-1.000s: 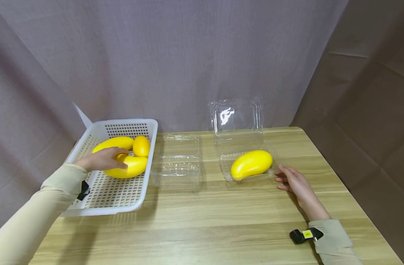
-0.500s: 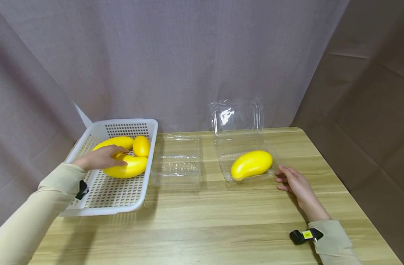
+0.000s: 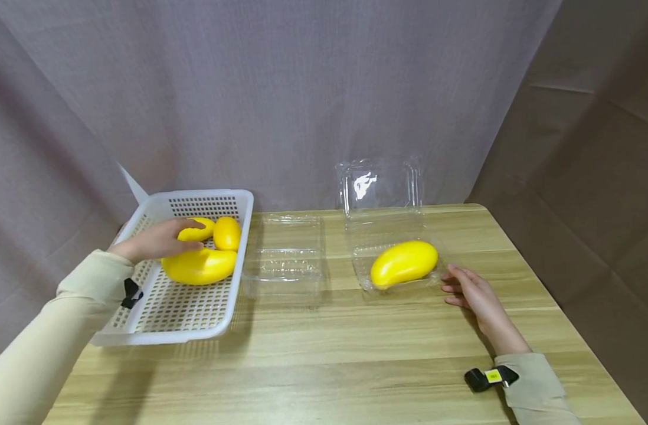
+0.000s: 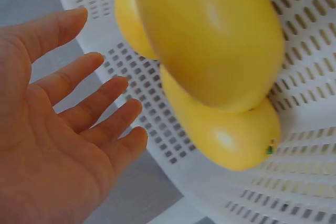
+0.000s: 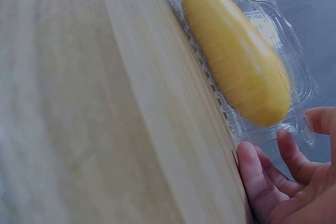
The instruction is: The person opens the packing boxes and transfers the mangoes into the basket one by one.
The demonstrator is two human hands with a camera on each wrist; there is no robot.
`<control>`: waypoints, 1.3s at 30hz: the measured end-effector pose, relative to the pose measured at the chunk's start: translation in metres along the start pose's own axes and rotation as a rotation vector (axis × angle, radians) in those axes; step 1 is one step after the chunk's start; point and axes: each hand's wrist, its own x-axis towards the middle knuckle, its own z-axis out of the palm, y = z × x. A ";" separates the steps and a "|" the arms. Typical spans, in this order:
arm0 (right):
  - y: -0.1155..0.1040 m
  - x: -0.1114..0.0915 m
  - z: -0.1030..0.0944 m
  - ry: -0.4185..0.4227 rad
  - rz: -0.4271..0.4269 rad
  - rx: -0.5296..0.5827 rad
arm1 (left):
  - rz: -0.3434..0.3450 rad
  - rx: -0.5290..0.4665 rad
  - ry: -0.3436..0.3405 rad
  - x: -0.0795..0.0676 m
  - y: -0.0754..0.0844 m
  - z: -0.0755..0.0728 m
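Observation:
My left hand [image 3: 162,240] hovers over the white basket [image 3: 227,326], fingers spread and holding nothing. Beneath and beside it in the head view lie a front yellow mango [image 3: 202,267], a back mango [image 3: 198,230] partly covered by the hand, and a smaller-looking mango [image 3: 226,234]. The left wrist view has the bare palm [image 4: 58,156] apart from the fruit. On the right, one mango [image 3: 405,264] rests in a clear plastic clamshell box [image 3: 381,195] with its lid raised. My right hand [image 3: 475,298], fingers loosely bent, is at that box's right edge, seeming to touch its corner.
A second clear plastic box [image 3: 287,265] stands between the basket and the mango's box. All rest on a wooden table [image 3: 324,366], with a grey curtain [image 3: 303,100] behind and a brown cloth wall [image 3: 584,195] along the right.
My left hand has lifted off the front mango and moved slightly back and left, uncovering more of that mango. The right hand and the mango in the box have stayed put.

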 end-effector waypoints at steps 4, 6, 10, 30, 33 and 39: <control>0.000 0.000 0.000 0.003 -0.002 -0.010 | 0.036 0.000 0.010 0.005 0.008 -0.005; -0.001 0.000 0.000 0.005 -0.003 -0.012 | 0.056 -0.002 0.014 0.009 0.014 -0.007; -0.001 -0.001 0.000 0.008 0.000 -0.009 | 0.084 -0.005 0.019 0.018 0.031 -0.012; 0.000 -0.002 0.002 -0.007 0.002 0.032 | 0.232 0.035 0.044 0.045 0.118 -0.023; 0.001 -0.002 0.002 -0.012 -0.009 0.032 | 0.260 0.036 0.054 0.045 0.125 -0.023; 0.001 -0.001 0.001 -0.052 -0.022 0.030 | 0.303 0.018 0.059 0.038 0.136 -0.023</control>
